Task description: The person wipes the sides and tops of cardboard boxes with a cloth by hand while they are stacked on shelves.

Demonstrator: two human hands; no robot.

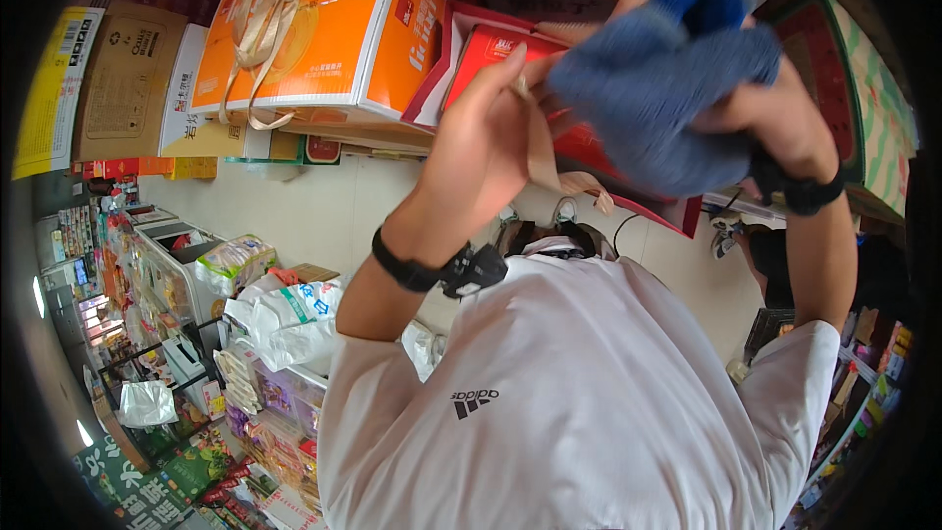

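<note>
My right hand (769, 114) grips a blue-grey cloth (655, 88), blurred and bunched, with a brighter blue patch at its top. My left hand (478, 129) has a beige ribbon strap (541, 151) between thumb and fingers; the strap hangs down past the palm. Some left fingertips lie behind or against the cloth, and I cannot tell whether they touch it. Below both hands is a red gift box (489, 44) in a dark red open carton (427, 92), partly covered by my hands and the cloth.
An orange carton (294, 37) with a ribbon handle (268, 37) stands left of the red box. Right is a watermelon-patterned box (865, 96). White plastic bags (287, 320) lie over goods at lower left. Another person's shoe (725, 235) shows at right.
</note>
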